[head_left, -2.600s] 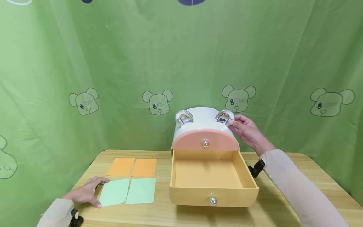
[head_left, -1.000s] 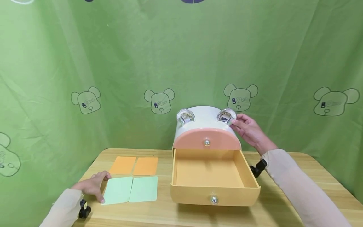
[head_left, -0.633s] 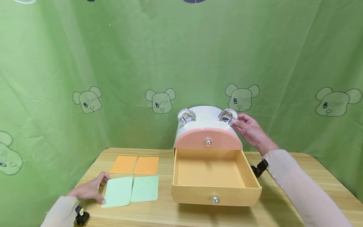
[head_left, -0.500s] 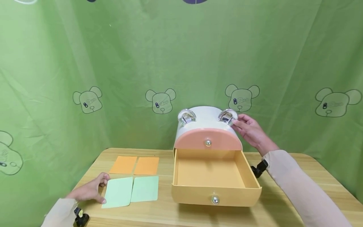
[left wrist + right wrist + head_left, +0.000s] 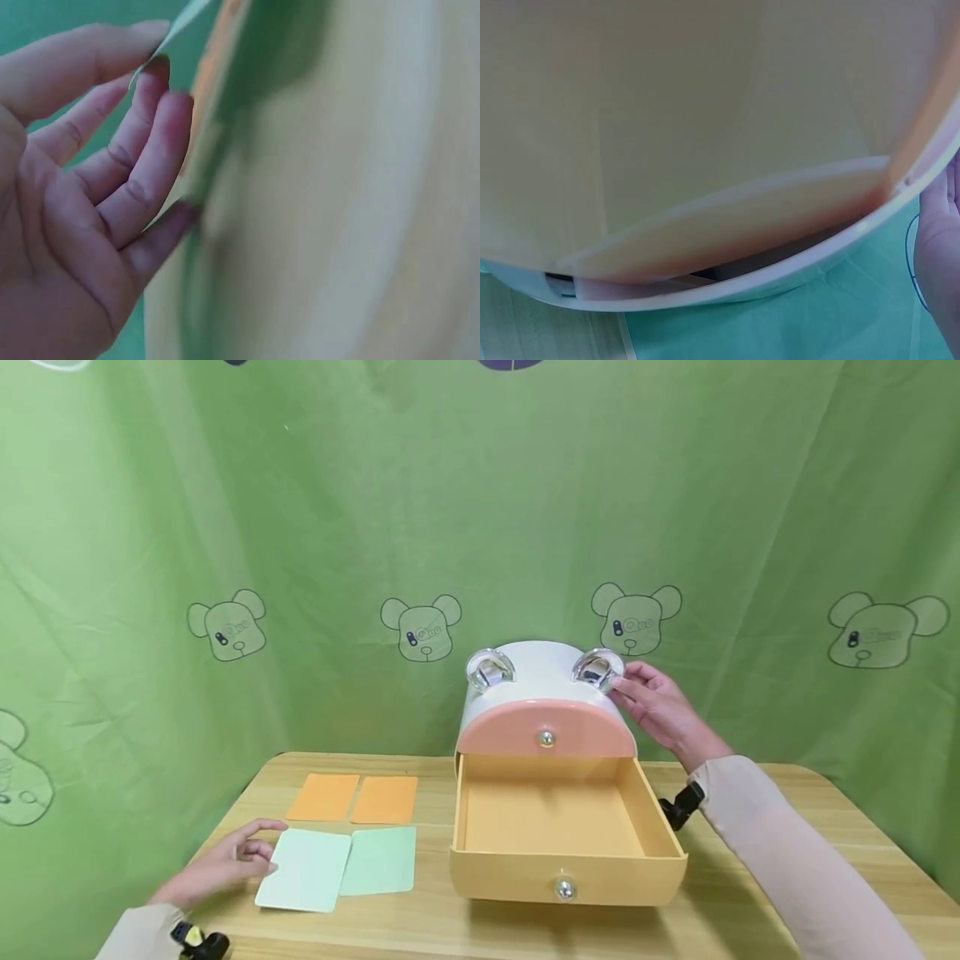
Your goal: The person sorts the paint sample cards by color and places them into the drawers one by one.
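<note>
My left hand (image 5: 225, 864) pinches a pale green square card (image 5: 307, 870) by its left edge, thumb against fingertips. The left wrist view shows the card (image 5: 180, 28) edge-on between them. A second green card (image 5: 379, 860) lies flat to its right, slightly overlapped by the first in the head view. My right hand (image 5: 663, 708) holds the frog-shaped drawer box (image 5: 542, 668) at its right silver eye (image 5: 597, 670), thumb in front and fingers behind. The lower yellow drawer (image 5: 551, 814) is pulled out with nothing inside. Blur hides detail in the right wrist view.
Two orange cards (image 5: 323, 797) lie side by side behind the green ones. The pink upper drawer (image 5: 547, 727) is closed. A green curtain (image 5: 337, 527) with bear prints hangs behind the wooden table (image 5: 750, 877).
The left green card has tilted and shifted left and nearer, with my left fingers now pinching its edge. My right hand and the drawer box have stayed put.
</note>
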Available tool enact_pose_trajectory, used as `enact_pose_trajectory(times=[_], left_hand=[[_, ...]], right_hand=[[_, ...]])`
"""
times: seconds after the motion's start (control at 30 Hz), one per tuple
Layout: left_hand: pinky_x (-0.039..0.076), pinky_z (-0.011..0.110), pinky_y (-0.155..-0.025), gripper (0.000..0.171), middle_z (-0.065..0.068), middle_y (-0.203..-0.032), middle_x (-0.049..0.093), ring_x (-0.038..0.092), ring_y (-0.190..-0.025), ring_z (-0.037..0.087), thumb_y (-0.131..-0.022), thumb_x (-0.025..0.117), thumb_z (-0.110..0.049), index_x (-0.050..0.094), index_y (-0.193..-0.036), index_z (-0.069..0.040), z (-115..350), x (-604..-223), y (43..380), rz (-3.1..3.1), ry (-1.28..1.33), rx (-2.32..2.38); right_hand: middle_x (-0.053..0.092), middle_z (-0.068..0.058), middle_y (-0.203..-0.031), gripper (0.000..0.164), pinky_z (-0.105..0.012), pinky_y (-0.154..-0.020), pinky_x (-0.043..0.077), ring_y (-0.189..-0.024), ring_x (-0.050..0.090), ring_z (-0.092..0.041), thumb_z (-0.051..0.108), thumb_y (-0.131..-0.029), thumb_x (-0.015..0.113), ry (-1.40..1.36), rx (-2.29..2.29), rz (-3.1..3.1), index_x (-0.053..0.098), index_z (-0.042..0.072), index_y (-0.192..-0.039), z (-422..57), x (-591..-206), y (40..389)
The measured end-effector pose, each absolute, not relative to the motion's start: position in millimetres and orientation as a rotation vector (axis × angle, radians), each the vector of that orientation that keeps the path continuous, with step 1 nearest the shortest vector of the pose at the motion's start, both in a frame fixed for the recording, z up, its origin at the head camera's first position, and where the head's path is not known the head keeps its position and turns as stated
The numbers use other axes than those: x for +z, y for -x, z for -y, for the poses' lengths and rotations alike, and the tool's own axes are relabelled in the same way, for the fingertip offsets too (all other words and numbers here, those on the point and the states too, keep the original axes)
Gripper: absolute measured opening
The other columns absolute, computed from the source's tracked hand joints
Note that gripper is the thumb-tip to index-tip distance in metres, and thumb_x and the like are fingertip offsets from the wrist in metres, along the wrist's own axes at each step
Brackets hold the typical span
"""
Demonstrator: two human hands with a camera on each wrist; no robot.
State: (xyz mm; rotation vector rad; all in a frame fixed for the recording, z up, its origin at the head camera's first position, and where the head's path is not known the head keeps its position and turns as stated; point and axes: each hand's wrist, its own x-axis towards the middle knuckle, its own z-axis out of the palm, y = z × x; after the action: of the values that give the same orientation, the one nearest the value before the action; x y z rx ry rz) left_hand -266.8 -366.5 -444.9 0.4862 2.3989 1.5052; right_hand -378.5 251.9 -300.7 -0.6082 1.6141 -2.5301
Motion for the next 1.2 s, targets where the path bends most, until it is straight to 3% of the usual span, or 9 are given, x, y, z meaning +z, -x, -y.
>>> enact_pose_trajectory(times=[0.3, 0.5, 0.73, 0.97, 1.2], left_hand=[[0.048, 0.031, -0.086, 0.061, 0.011, -0.104, 0.058, 0.058, -0.093, 0.017, -0.09, 0.058, -0.009, 0.028, -0.142, -0.001, 350.8, -410.9, 265.7, -2.463, -0.35, 1.601], [0.042, 0.038, -0.091, 0.057, 0.009, -0.112, 0.055, 0.054, -0.101, 0.015, -0.091, 0.058, -0.011, 0.034, -0.142, -0.008, 308.1, -366.9, 266.8, -2.482, -0.412, 1.69], [0.049, 0.022, -0.078, 0.057, -0.001, -0.103, 0.056, 0.054, -0.087, 0.007, -0.091, 0.058, -0.01, 0.035, -0.142, -0.009, 222.8, -322.9, 269.3, -2.245, -0.568, 1.919], [0.042, 0.039, -0.098, 0.059, 0.004, -0.103, 0.061, 0.058, -0.097, 0.016, -0.084, 0.068, -0.015, 0.043, -0.138, -0.012, 139.7, -320.5, 273.3, -2.228, -0.534, 1.892], [0.051, 0.029, -0.085, 0.054, 0.008, -0.098, 0.064, 0.063, -0.09, 0.017, -0.085, 0.068, -0.012, 0.046, -0.134, -0.002, 120.4, -333.3, 275.5, -2.297, -0.605, 1.81]], right_hand=[[0.066, -0.005, -0.097, 0.019, -0.021, -0.088, 0.051, -0.091, 0.065, -0.014, -0.011, -0.09, 0.05, 0.626, -2.532, -1.618, 0.059, 0.005, -0.092, -251.4, -300.9, 379.0], [0.065, -0.005, -0.097, 0.018, -0.021, -0.088, 0.051, -0.091, 0.065, -0.014, -0.011, -0.09, 0.051, 0.615, -2.529, -1.637, 0.059, 0.005, -0.093, -252.4, -299.7, 378.1], [0.065, -0.005, -0.097, 0.018, -0.021, -0.088, 0.051, -0.09, 0.065, -0.014, -0.01, -0.089, 0.052, 0.571, -2.529, -1.653, 0.06, 0.006, -0.092, -250.9, -298.6, 376.8], [0.065, -0.004, -0.097, 0.016, -0.021, -0.088, 0.051, -0.09, 0.065, -0.013, -0.009, -0.089, 0.054, 0.555, -2.526, -1.684, 0.059, 0.006, -0.092, -248.6, -297.0, 375.8], [0.065, -0.004, -0.095, 0.017, -0.021, -0.087, 0.051, -0.089, 0.065, -0.013, -0.009, -0.089, 0.054, 0.538, -2.538, -1.689, 0.059, 0.006, -0.092, -251.0, -297.0, 374.2]])
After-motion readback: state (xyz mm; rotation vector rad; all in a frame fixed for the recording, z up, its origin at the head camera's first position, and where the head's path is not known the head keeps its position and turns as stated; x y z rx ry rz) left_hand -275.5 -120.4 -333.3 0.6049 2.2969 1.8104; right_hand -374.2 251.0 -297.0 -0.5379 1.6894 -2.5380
